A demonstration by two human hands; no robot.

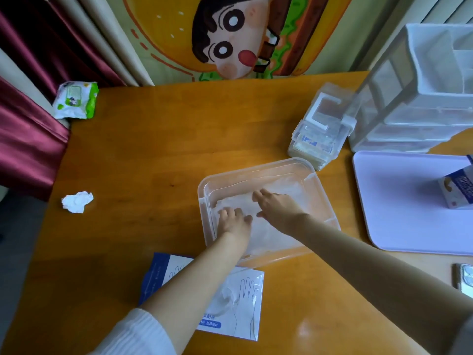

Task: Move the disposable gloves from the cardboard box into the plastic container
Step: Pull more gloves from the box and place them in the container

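A clear plastic container [258, 166] stands on the wooden table, right of centre. Inside it lies a flat stack of thin translucent disposable gloves [286, 187]. Both hands are inside the container, lying on the gloves. My left hand [234, 220] rests at the near left part of the stack with knuckles bent. My right hand [277, 207] lies palm down with fingers stretched toward the far left. The white and blue cardboard glove box [245, 301] lies flat on the table near me, partly under my left forearm.
A crumpled tissue [77, 201] and a wet-wipe pack [76, 99] lie at the left. A small clear latched box [321, 125], a white drawer unit [422, 93], a lilac tray [399, 201] with a carton [457, 189], and a phone [464, 279] stand at the right.
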